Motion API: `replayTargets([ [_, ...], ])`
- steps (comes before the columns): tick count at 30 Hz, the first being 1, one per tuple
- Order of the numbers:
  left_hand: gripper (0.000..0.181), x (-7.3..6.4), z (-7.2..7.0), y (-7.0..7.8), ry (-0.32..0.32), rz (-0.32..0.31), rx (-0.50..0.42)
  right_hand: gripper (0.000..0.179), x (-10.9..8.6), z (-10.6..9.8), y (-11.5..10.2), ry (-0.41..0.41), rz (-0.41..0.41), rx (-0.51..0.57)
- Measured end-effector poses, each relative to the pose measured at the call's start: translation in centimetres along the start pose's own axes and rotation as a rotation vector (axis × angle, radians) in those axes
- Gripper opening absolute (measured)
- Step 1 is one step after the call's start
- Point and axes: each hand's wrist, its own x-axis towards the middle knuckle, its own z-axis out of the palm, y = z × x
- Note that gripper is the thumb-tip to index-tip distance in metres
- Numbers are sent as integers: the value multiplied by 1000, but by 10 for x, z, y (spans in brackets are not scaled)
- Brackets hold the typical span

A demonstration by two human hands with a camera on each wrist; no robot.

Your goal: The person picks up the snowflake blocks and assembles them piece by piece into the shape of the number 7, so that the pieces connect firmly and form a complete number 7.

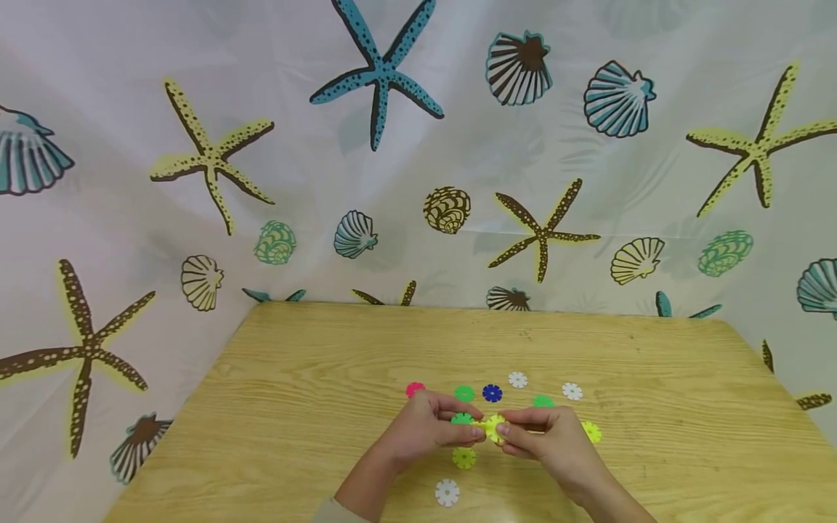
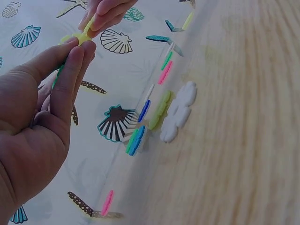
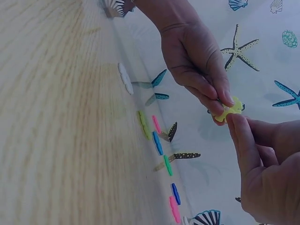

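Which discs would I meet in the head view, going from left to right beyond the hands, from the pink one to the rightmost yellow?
Pink disc, first green disc, dark blue disc, first white disc, second green disc, second white disc, yellow disc.

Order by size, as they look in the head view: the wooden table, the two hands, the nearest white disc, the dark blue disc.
1. Wooden table
2. Left hand and right hand: too alike to rank
3. Nearest white disc and dark blue disc: unsure, white lies nearer the camera
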Motion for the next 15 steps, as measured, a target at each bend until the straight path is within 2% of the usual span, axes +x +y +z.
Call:
replayTargets([
  [7, 32, 0, 0, -2, -21, 13, 81, 48, 1, 3, 5, -21, 3, -26],
  [10, 33, 2, 2, -4, -38, 43, 109, 44, 1, 5, 7, 4, -4, -63],
  [15, 33, 3, 4, -6, -30, 62, 132, 39, 1, 7, 8, 52, -20, -106],
])
